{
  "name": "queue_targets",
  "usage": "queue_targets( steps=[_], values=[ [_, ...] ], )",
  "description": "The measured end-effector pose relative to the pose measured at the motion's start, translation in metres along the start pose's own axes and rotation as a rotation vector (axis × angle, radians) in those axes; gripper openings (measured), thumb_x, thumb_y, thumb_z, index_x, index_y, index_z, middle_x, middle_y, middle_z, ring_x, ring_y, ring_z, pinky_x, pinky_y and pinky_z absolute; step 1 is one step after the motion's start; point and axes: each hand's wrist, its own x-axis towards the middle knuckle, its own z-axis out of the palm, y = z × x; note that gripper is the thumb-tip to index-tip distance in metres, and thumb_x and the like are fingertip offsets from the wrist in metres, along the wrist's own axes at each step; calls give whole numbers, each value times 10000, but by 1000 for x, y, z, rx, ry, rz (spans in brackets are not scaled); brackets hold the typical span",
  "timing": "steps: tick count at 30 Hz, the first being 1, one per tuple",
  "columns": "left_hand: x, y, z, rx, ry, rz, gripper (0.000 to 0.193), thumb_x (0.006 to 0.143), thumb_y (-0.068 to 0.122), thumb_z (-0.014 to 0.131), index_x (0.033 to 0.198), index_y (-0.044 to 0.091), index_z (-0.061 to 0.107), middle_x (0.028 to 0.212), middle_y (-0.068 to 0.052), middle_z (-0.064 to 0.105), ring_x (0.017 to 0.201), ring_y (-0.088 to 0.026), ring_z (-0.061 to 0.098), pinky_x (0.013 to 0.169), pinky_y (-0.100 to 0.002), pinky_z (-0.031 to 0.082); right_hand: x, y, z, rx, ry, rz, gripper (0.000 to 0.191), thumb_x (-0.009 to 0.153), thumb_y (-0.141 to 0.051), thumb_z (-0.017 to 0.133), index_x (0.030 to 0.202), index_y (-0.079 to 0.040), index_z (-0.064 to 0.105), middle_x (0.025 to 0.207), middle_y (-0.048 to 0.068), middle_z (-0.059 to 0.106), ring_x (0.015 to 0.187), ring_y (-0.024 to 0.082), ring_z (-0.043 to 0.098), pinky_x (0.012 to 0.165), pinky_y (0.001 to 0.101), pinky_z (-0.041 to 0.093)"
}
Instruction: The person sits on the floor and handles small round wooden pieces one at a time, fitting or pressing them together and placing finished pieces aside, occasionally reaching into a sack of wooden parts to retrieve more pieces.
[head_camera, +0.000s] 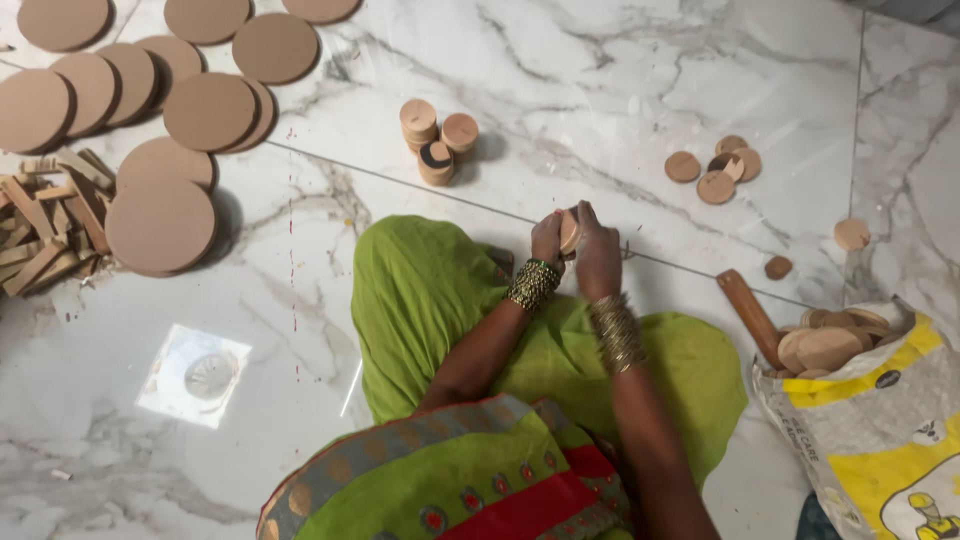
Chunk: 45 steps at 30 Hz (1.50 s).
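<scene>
Two hands are meeting over a green-draped knee, sharing one small round wooden disc (569, 230) between them. The left hand (547, 238) is curling its fingers shut on the disc's near edge, and the right hand (597, 250) is closing over its other side, so the pale, flat piece is standing on edge in both grips, just above the polished marble floor (640, 70). Beaded and metal bangles are circling both wrists.

Ahead, three short stacks of small discs (438, 137) are standing close together, one topped with a dark crescent. To the right, a loose cluster of discs (716, 170) is lying flat, with two single ones farther out. Large smooth brown circular boards (160, 222) are overlapping at the upper left, beside a heap of rough wooden strips (45, 225). A yellow-and-white woven sack (880, 420) at the right is holding more discs, a wooden handle (750, 312) leaning against it.
</scene>
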Motion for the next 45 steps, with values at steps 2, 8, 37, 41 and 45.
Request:
queue_targets(
  steps=[2,8,37,41,45],
  values=[
    [3,7,-2,-25,0,5,330,1064,302,520,1008,34,705,845,-107,689,644,-209,668,528,-339,557,-11,-1,8,-307,241,-292,624,953,15,536,1567,-86,491,1503,110,542,1212,342,598,1041,406,539],
    [1,11,-2,-18,-8,-52,316,1079,326,508,956,78,661,778,-82,657,560,-181,631,412,-303,482,-15,-10,6,-513,256,-238,756,858,131,516,1564,-121,416,1623,87,457,1230,339,538,956,393,561],
    [-13,2,7,-42,-166,-15,274,1069,324,470,1022,119,647,743,-57,651,483,-140,582,309,-245,422,16,-16,-45,0,-221,114,618,992,12,493,1587,-152,484,1343,201,670,1047,350,692,838,373,640],
    [-7,10,15,187,-135,-23,434,1070,420,463,1075,23,639,755,-78,637,556,-176,613,409,-293,483,24,8,-61,650,-225,52,637,902,-9,456,1535,-84,458,1534,180,524,1246,306,645,895,344,645],
    [3,6,9,434,68,-99,634,1055,487,443,944,-85,692,717,-157,695,569,-244,676,479,-331,529,-4,9,-38,200,-64,-226,589,1065,-243,462,1596,-27,324,1600,201,392,1414,339,452,1115,433,417]
  ],
)
